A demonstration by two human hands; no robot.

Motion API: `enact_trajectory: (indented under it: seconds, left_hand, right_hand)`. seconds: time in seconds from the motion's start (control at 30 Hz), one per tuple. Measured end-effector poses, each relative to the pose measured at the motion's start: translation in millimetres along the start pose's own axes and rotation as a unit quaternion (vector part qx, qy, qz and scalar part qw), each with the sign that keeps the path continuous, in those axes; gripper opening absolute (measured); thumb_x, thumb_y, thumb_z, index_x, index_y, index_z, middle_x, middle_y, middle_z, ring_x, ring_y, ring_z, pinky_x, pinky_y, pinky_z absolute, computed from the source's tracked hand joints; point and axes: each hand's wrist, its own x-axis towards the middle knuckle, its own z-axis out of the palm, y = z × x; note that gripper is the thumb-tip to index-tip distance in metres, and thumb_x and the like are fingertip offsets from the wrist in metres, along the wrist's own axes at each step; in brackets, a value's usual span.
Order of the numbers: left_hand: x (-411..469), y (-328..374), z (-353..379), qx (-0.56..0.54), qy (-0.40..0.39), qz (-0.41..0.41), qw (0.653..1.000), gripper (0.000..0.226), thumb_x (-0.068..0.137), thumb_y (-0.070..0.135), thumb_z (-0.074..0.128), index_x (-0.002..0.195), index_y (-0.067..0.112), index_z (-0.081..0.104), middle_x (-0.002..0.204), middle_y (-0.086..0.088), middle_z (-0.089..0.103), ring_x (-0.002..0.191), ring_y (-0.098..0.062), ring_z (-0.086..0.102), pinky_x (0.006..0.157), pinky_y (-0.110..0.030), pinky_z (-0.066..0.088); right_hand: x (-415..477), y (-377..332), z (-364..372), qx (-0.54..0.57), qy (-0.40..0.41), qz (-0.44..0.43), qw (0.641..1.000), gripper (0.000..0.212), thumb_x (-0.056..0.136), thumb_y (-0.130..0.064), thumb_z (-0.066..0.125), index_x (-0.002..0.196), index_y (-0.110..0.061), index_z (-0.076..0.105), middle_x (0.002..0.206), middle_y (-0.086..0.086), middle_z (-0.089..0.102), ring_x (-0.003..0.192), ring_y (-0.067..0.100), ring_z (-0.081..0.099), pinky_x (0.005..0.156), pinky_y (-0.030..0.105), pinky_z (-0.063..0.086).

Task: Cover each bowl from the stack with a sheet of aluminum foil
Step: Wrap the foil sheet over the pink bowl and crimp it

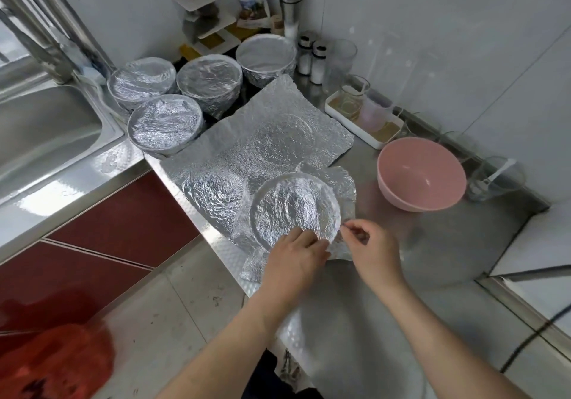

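Note:
A bowl draped with a crinkled foil sheet (295,207) stands near the counter's front edge. My left hand (298,251) presses the foil against the bowl's near rim. Beside it, my right hand (369,244) pinches the foil's loose edge at the near right of the rim. Flat foil sheets (278,126) with round bowl imprints lie behind and left of this bowl. Several foil-covered bowls (165,122) are grouped at the back left. One bare pink bowl (421,174) sits upright to the right.
A steel sink (46,132) lies at the left. A white tray with glasses (363,114), shakers (310,57) and a rack stand along the back wall. A glass jug (494,179) is behind the pink bowl. A red bag (55,364) hangs low left.

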Motion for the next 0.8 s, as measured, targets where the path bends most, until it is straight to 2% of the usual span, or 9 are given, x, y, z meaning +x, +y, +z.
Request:
enact_trajectory:
  seconds: [0.13,0.2,0.3,0.4,0.47,0.6,0.7,0.8]
  left_hand:
    - [9,-4,-11,-0.059,0.002,-0.025,0.998,0.029,0.09,0.035,0.047,0.085,0.018,0.07,0.081,0.001,0.063,0.075,-0.023,0.055,0.061,-0.034,0.05]
    - [21,-14,-22,-0.067,0.024,-0.049,0.996,0.025,0.091,0.03,0.053,0.091,0.016,0.074,0.088,0.0,0.068,0.081,-0.024,0.059,0.064,-0.032,0.051]
    - [49,-35,-32,-0.053,0.041,-0.083,0.994,0.014,0.087,0.018,0.069,0.098,0.014,0.076,0.1,-0.004,0.072,0.091,-0.029,0.064,0.073,-0.036,0.053]
    - [72,-54,-30,-0.056,0.014,-0.094,0.994,0.019,0.09,0.017,0.066,0.108,0.014,0.074,0.112,-0.005,0.07,0.101,-0.029,0.063,0.078,-0.04,0.056]
    - [81,-65,-25,-0.056,0.002,-0.083,0.995,0.021,0.09,0.015,0.065,0.11,0.015,0.073,0.116,-0.006,0.069,0.103,-0.031,0.061,0.077,-0.043,0.056]
    - [82,-76,-20,-0.071,0.011,-0.07,0.995,0.021,0.095,0.018,0.06,0.112,0.014,0.072,0.112,-0.004,0.07,0.097,-0.029,0.062,0.074,-0.043,0.056]
    - [79,-76,-20,-0.08,0.021,-0.082,0.993,0.023,0.094,0.017,0.06,0.115,0.014,0.071,0.107,-0.005,0.071,0.092,-0.029,0.062,0.073,-0.041,0.055]
    - [78,-76,-19,-0.081,0.015,-0.086,0.993,0.02,0.094,0.02,0.062,0.11,0.015,0.073,0.094,-0.004,0.069,0.082,-0.026,0.059,0.064,-0.036,0.052]
  right_hand:
    - [8,-19,4,0.012,0.02,0.024,0.999,0.007,0.083,-0.016,0.072,0.08,-0.017,0.065,0.075,-0.001,0.065,0.063,0.007,0.056,0.066,0.023,0.045]
    - [16,-29,5,-0.013,0.043,-0.009,0.999,0.004,0.083,-0.013,0.071,0.085,-0.013,0.067,0.08,0.003,0.063,0.065,0.013,0.055,0.069,0.027,0.047]
    - [34,-37,13,-0.103,0.061,-0.09,0.989,0.011,0.083,-0.012,0.069,0.092,-0.006,0.071,0.086,0.01,0.065,0.078,0.028,0.061,0.075,0.037,0.049]
    - [48,-41,24,-0.168,0.039,-0.105,0.979,0.022,0.089,-0.016,0.064,0.106,-0.003,0.07,0.1,0.015,0.064,0.096,0.034,0.058,0.085,0.037,0.045]
    - [53,-40,31,-0.204,0.027,-0.108,0.973,0.025,0.091,-0.018,0.061,0.109,-0.003,0.069,0.104,0.015,0.063,0.099,0.033,0.056,0.087,0.036,0.043]
    - [52,-35,38,-0.223,0.011,-0.093,0.97,0.016,0.091,-0.012,0.059,0.099,-0.005,0.071,0.096,0.013,0.064,0.091,0.033,0.057,0.079,0.035,0.045]
    - [51,-33,40,-0.226,0.025,-0.099,0.969,0.01,0.084,-0.003,0.065,0.09,-0.006,0.072,0.085,0.011,0.064,0.079,0.033,0.059,0.07,0.034,0.048]
    - [51,-35,42,-0.211,0.034,-0.111,0.971,0.01,0.086,-0.007,0.066,0.092,-0.006,0.073,0.086,0.01,0.064,0.081,0.031,0.058,0.072,0.035,0.049]
